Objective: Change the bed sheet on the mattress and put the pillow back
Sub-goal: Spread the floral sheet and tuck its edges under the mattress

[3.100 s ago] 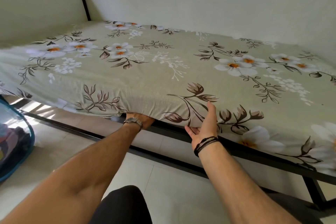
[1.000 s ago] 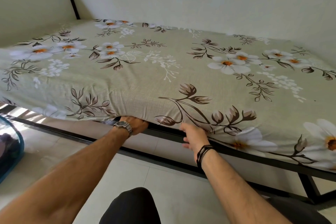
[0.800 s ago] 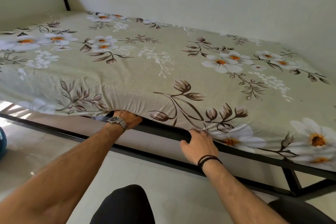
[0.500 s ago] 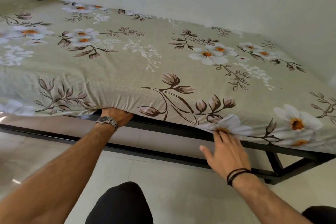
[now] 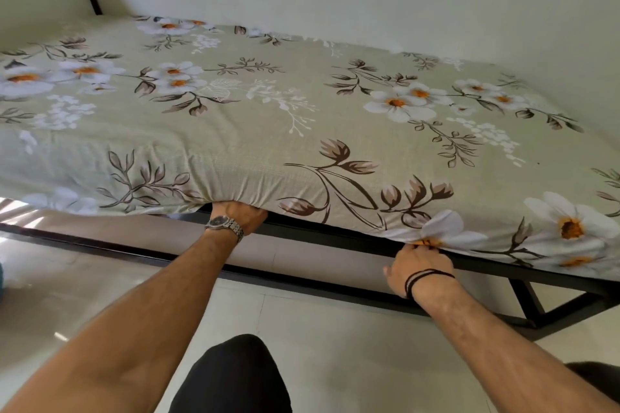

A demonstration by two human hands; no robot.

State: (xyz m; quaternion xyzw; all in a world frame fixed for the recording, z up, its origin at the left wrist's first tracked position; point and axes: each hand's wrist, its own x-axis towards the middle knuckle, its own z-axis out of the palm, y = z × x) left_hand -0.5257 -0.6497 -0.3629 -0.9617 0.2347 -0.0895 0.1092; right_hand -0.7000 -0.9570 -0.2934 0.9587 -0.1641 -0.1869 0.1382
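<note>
The floral bed sheet (image 5: 302, 117) already covers the whole top of the mattress (image 5: 235, 184) and wraps over its near edge, so I judge the change itself mostly done; what seems left is tucking this long side under, and then putting the pillow back (no pillow shows anywhere in view).

The left hand (image 5: 240, 213) is pushed under the mattress edge, lifting it slightly off the black bed frame (image 5: 335, 238); its fingers are hidden beneath the fabric, so I cannot tell whether they are flat or curled. The right hand (image 5: 417, 265) sits further along the same edge, at the seam between sheet and frame, its fingertips tucked in under the hem; whether it pinches the cloth or only pushes it I cannot tell.

The sheet is pale green, printed with white orange-centred flowers and brown leafy stems. It lies smooth and fairly taut on top, with small gathers where it bunches over the left hand. Toward the left, the near edge looks looser, hanging a little below the mattress.
</note>
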